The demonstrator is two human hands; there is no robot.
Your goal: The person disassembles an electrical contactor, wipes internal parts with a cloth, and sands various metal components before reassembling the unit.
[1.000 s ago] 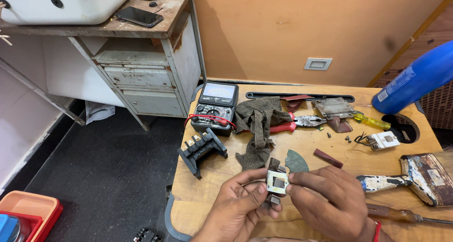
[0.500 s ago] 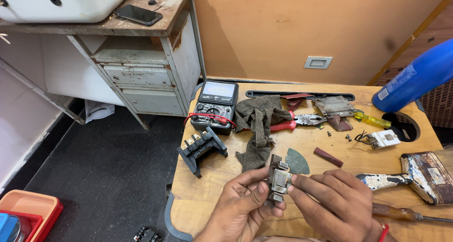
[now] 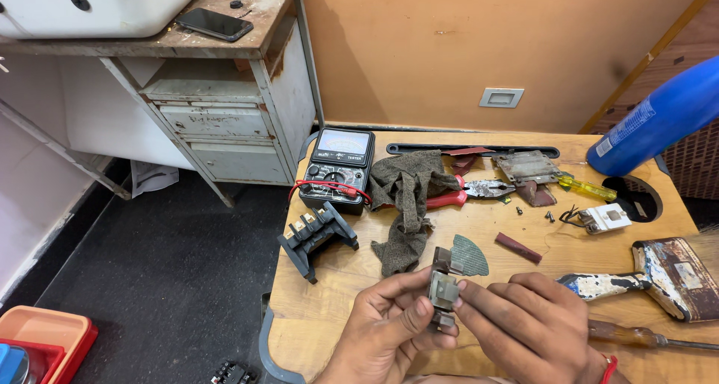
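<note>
Both hands hold a small grey switch part [image 3: 443, 293] just above the bench [image 3: 329, 317], near its front edge. The left hand [image 3: 389, 331] pinches it from below with thumb and fingers; the right hand [image 3: 524, 324] closes its fingertips on the other side. To work it well, the left should grip steadily while the right presses squarely, kept over the bench so any loose piece lands there. A grey rag [image 3: 404, 197] and a multimeter [image 3: 337, 167] lie behind.
</note>
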